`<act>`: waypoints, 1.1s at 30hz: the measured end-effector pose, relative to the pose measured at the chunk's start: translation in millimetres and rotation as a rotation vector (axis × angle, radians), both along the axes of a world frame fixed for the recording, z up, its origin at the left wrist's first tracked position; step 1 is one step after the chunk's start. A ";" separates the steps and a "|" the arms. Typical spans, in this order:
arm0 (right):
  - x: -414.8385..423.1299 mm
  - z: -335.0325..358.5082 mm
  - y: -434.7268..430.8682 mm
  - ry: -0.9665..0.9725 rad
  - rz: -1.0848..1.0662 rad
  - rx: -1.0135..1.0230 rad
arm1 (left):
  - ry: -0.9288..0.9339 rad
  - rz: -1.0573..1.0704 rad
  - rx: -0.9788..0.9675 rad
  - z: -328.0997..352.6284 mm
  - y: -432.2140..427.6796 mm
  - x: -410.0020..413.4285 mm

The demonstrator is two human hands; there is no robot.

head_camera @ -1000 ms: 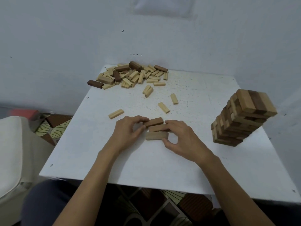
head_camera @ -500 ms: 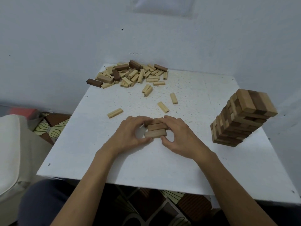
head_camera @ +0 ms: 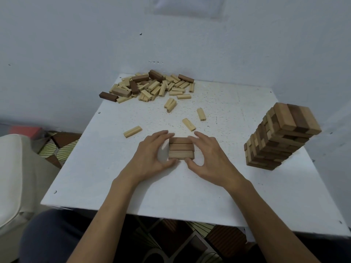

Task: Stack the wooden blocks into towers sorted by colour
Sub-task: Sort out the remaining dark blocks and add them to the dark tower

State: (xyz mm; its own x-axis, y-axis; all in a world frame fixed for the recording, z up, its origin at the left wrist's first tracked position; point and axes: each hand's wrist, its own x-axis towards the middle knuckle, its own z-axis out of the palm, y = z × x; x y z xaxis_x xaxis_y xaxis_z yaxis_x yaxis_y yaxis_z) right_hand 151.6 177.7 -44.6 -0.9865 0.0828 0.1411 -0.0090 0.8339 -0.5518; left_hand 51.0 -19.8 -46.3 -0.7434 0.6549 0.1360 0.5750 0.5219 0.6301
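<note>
Brown blocks: three, lying flat, side by side and touching, in one row near centre of white table. Left hand cups row's left end, fingers curled over far edge, thumb against near edge. Right hand grips right end same way. Stray pale blocks just beyond. Loose pile at far-left corner. Mixed-colour tower well apart, right.

Hidden ends
Left hand and right hand covered both ends of the three-block row; blocks under the far pile lay buried.
</note>
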 end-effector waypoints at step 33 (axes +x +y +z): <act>-5.2 10.8 -0.9 -0.057 0.119 0.079 | 0.133 0.094 -0.126 -6.4 5.1 12.0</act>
